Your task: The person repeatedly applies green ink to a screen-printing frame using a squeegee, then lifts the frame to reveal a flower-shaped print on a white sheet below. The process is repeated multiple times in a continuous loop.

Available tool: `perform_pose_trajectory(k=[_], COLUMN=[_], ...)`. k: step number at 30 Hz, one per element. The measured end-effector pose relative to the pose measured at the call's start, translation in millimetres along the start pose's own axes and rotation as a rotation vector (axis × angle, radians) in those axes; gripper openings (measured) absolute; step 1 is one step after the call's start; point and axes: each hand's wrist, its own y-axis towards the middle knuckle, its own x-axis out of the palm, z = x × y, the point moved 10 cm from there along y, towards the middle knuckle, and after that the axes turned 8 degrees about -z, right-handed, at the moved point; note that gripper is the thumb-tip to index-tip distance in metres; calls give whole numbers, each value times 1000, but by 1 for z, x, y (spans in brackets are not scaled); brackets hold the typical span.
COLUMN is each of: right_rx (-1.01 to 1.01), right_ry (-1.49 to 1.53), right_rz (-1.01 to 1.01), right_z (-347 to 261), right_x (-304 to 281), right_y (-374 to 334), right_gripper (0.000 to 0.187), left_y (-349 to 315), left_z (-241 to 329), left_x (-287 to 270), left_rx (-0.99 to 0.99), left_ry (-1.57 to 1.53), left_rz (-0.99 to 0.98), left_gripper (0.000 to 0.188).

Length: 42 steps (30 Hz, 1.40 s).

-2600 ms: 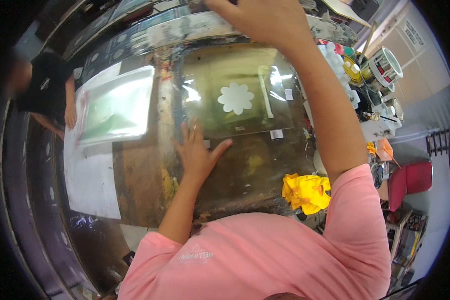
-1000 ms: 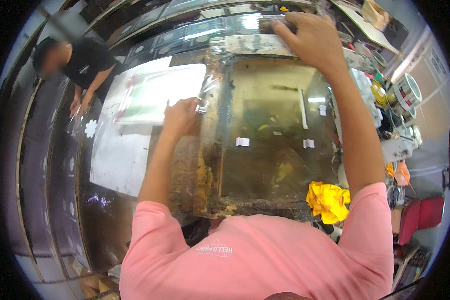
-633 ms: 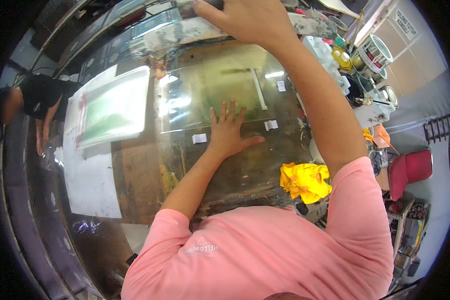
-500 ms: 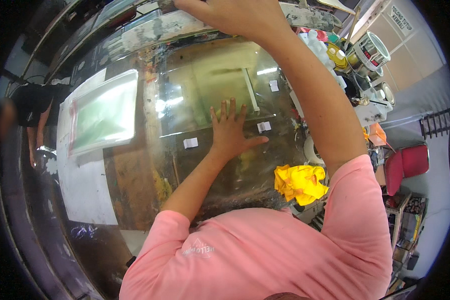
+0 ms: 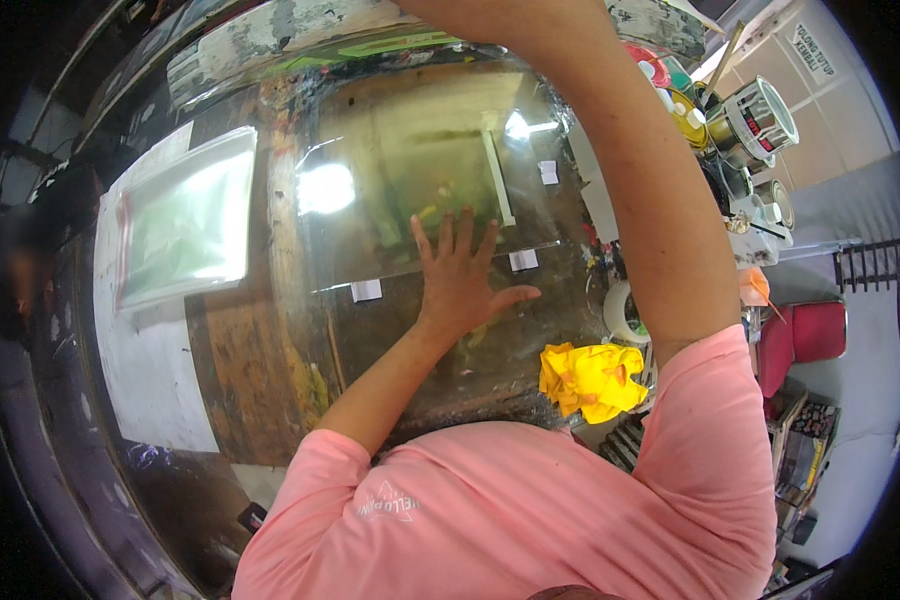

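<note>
My left hand (image 5: 457, 278) lies flat with fingers spread, its fingertips over the near edge of a clear sheet (image 5: 390, 200) on the dark glossy tabletop. Small white tabs (image 5: 367, 290) sit along the sheet's near and right edges, one of them just right of my fingers. A narrow pale strip (image 5: 500, 175) runs along the sheet's right part. My right arm reaches to the far side; only the edge of my right hand (image 5: 460, 14) shows, its fingers cut off by the upper border. Near it are a weathered grey bar (image 5: 270, 32) and a bright green strip (image 5: 380, 42).
At left, a stack of clear plastic sleeves (image 5: 185, 220) rests on white paper (image 5: 150, 380). A crumpled yellow cloth (image 5: 592, 382) and a roll of tape (image 5: 622, 312) are at the near right. Paint cans (image 5: 755, 120) crowd the right side. Another person stands in shadow, far left.
My right hand has moved up, mostly past the upper border. The grey bar sits farther off, and the green strip now shows below it. My left hand keeps nearly the same place.
</note>
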Motion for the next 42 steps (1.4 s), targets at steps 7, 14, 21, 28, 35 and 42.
perform_pose_trajectory(k=[7, 14, 21, 28, 35, 42], right_rx=[34, 39, -107, 39, 5, 42], right_ry=[6, -21, 47, 405, 232, 99], right_rz=[21, 115, -312, -762, -530, -479], right_z=[-15, -43, -89, -97, -80, 30], right_x=[0, -14, 54, 153, 201, 311], right_y=[-7, -41, -155, -253, -247, -100], right_gripper=[63, 58, 56, 43, 48, 53], left_y=[-24, -60, -137, -177, -150, -132], left_z=[0, -118, -148, -153, -185, -197], left_x=[-7, -105, -169, -79, -52, -51], left_rx=[61, -357, -394, -526, -497, -501], left_ry=[-102, -928, -924, -143, -137, -177], left_rz=[146, 432, 269, 151, 158, 171], left_gripper=[100, 72, 83, 106, 114, 113])
